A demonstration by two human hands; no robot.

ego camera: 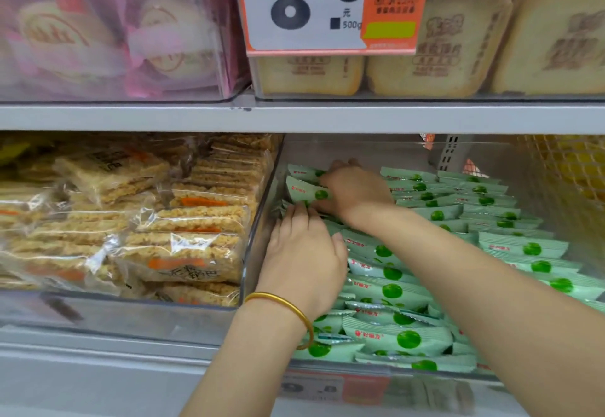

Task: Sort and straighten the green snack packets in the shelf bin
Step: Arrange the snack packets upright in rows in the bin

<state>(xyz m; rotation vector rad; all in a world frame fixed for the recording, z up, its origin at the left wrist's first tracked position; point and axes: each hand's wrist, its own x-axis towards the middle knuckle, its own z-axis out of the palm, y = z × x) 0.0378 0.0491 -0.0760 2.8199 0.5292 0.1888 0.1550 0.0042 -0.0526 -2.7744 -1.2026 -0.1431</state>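
Observation:
A clear shelf bin (262,207) holds several pale green snack packets with green fruit dots. Neat rows of packets (474,200) fill the right side, and a looser pile (393,318) lies at the front left. My right hand (355,187) reaches to the back left of the bin and grips a tilted green packet (304,191) there. My left hand (304,253), with a gold bangle on the wrist, lies palm down on packets near the bin's left wall, its fingers straight.
A bin of clear-wrapped rice crackers (147,220) stands to the left. The upper shelf edge (294,117) runs just above the bins, with a hanging price sign (311,7), pink packs (114,30) and beige packs (458,46). A yellow mesh item (576,161) sits at the far right.

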